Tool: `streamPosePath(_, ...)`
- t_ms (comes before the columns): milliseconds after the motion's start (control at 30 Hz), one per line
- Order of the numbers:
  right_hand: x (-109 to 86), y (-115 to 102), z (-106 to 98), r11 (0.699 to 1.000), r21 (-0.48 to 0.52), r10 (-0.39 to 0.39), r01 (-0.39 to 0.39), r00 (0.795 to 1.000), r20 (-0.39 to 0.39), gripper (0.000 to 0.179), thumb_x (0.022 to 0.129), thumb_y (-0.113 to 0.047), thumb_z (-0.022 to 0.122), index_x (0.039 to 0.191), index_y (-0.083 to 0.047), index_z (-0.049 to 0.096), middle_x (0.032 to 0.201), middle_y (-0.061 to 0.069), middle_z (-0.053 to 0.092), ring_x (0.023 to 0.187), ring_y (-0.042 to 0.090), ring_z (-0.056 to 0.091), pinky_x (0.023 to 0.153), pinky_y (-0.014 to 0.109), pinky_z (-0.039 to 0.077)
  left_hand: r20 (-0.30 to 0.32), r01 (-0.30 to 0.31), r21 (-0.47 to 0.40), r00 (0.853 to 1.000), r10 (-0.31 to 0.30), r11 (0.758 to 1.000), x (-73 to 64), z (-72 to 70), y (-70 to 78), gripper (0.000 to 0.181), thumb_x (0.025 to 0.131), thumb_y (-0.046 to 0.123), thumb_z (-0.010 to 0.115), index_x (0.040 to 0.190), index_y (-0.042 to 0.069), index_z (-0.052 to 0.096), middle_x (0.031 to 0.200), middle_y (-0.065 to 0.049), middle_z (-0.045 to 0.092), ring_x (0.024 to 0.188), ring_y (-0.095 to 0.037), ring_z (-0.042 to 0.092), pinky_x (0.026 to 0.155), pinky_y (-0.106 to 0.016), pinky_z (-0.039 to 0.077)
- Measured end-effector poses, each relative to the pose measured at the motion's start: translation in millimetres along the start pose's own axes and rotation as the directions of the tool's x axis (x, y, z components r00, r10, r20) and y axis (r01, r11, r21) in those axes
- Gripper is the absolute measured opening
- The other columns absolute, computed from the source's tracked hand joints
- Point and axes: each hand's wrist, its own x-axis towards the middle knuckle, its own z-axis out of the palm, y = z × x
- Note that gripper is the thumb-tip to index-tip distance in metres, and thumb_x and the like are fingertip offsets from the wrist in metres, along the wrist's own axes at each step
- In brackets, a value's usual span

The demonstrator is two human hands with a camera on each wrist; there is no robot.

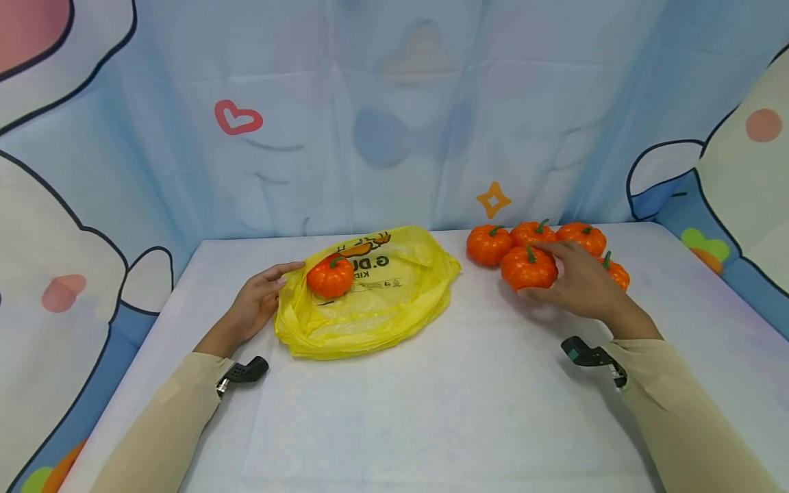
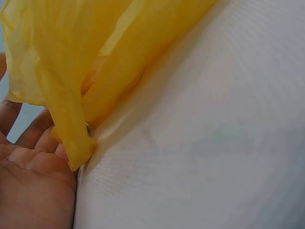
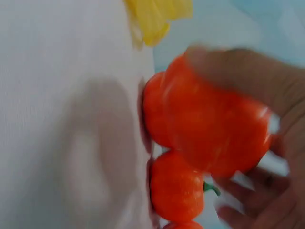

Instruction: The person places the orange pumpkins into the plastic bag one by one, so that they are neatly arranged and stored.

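My right hand (image 1: 582, 281) grips a small orange pumpkin (image 1: 528, 268) with a green stem, thumb on one side and fingers on the other. In the right wrist view the held pumpkin (image 3: 214, 119) is off the table, its shadow falling on the cloth. My left hand (image 1: 257, 305) is at the left edge of a yellow plastic bag (image 1: 394, 311), fingers extended along it. A strip of the bag (image 2: 71, 119) lies against those fingers in the left wrist view. Another orange pumpkin (image 1: 330, 276) shows at the bag's left part, beside the printed lettering.
Several more pumpkins are grouped at the back right: one (image 1: 488, 245) nearest the bag, others (image 1: 582, 237) along the rear edge, and one (image 1: 616, 274) partly behind my right hand. A white cloth covers the table (image 1: 394, 424). Behind it hangs a blue printed curtain (image 1: 394, 123).
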Motion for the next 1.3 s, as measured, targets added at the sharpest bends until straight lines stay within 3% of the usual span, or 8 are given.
streamPosePath(167, 0.4, -13.3, 9.4, 0.968, 0.228, -0.097, 0.106, 0.994, -0.052, 0.091, 0.073, -0.02, 0.088, 0.15, -0.008, 0.04, 0.149, 0.025, 0.034, 0.128, 0.046, 0.044, 0.1, 0.061, 0.044, -0.001, -0.003, -0.012, 1.0, 0.003, 1.0, -3.0, -0.5, 1.8, 0.045, 0.104, 0.017, 0.04, 0.146, 0.001, 0.041, 0.159, -0.007, 0.029, 0.137, -0.007, 0.038, 0.105, -0.014, 0.042)
streamPosePath(333, 0.8, -26.8, 21.0, 0.928, 0.35, -0.102, 0.127, 0.991, -0.089, 0.092, 0.071, -0.017, 0.089, 0.147, -0.006, 0.038, 0.149, 0.017, 0.04, 0.127, 0.041, 0.05, 0.102, 0.057, 0.044, 0.008, 0.004, -0.026, 1.0, -0.003, 1.0, -4.9, -1.0, 3.7, 0.045, 0.104, 0.016, 0.04, 0.147, 0.002, 0.041, 0.158, -0.006, 0.029, 0.136, -0.006, 0.04, 0.105, -0.014, 0.042)
streamPosePath(433, 0.0, -33.8, 25.1, 0.918, 0.369, -0.109, 0.147, 0.987, -0.121, 0.089, 0.069, -0.016, 0.09, 0.142, -0.003, 0.04, 0.146, 0.015, 0.044, 0.122, 0.037, 0.055, 0.101, 0.03, 0.051, 0.017, -0.001, -0.033, 1.0, 0.001, 0.999, -2.8, -0.7, 2.4, 0.045, 0.104, 0.016, 0.04, 0.147, 0.002, 0.041, 0.159, -0.006, 0.029, 0.137, -0.007, 0.039, 0.105, -0.014, 0.042)
streamPosePath(567, 1.8, -44.8, 28.4, 0.903, 0.379, -0.148, 0.204, 0.974, -0.17, 0.083, 0.07, -0.015, 0.09, 0.14, -0.005, 0.046, 0.141, 0.013, 0.049, 0.117, 0.03, 0.057, 0.087, -0.001, 0.039, 0.021, -0.003, -0.042, 1.0, 0.004, 0.999, 1.6, 1.7, -0.1, 0.045, 0.104, 0.016, 0.039, 0.147, 0.002, 0.041, 0.159, -0.007, 0.028, 0.139, -0.01, 0.038, 0.106, -0.015, 0.041)
streamPosePath(700, 11.1, -63.6, 36.8, 0.877, 0.407, -0.186, 0.255, 0.962, -0.201, 0.078, 0.075, -0.017, 0.086, 0.142, -0.011, 0.048, 0.14, 0.009, 0.049, 0.12, 0.025, 0.055, 0.092, 0.006, 0.043, 0.001, 0.002, -0.04, 1.0, -0.002, 0.999, 1.3, 2.3, 0.3, 0.045, 0.103, 0.015, 0.039, 0.147, 0.002, 0.041, 0.16, -0.007, 0.028, 0.139, -0.01, 0.037, 0.105, -0.015, 0.041)
streamPosePath(933, 34.4, -118.2, 60.1, 0.832, 0.486, -0.218, 0.269, 0.963, -0.161, 0.077, 0.082, -0.026, 0.081, 0.149, -0.017, 0.043, 0.145, 0.011, 0.045, 0.125, 0.03, 0.053, 0.102, 0.047, 0.05, -0.002, 0.012, -0.037, 1.0, -0.012, 0.999, 2.5, 2.0, 1.8, 0.045, 0.103, 0.014, 0.039, 0.146, 0.002, 0.042, 0.16, -0.007, 0.029, 0.139, -0.011, 0.037, 0.105, -0.015, 0.042)
streamPosePath(1100, 55.0, -153.6, 84.0, 0.816, 0.554, -0.133, 0.166, 0.986, -0.099, 0.082, 0.081, -0.024, 0.081, 0.151, -0.016, 0.039, 0.152, 0.012, 0.038, 0.133, 0.035, 0.048, 0.102, 0.047, 0.05, -0.006, 0.012, -0.039, 1.0, -0.012, 0.999, 3.4, 1.3, 1.4, 0.045, 0.103, 0.015, 0.039, 0.146, 0.003, 0.043, 0.159, -0.006, 0.03, 0.14, -0.012, 0.037, 0.106, -0.015, 0.041)
streamPosePath(1300, 70.0, -168.4, 112.4, 0.79, 0.613, -0.007, 0.024, 0.999, -0.031, 0.082, 0.082, -0.017, 0.079, 0.152, -0.014, 0.036, 0.157, 0.01, 0.034, 0.14, 0.034, 0.041, 0.105, 0.046, 0.048, -0.002, 0.013, -0.042, 1.0, -0.013, 0.999, 3.7, 1.4, -0.3, 0.044, 0.103, 0.014, 0.04, 0.145, 0.003, 0.044, 0.159, -0.006, 0.03, 0.138, -0.012, 0.038, 0.105, -0.015, 0.042)
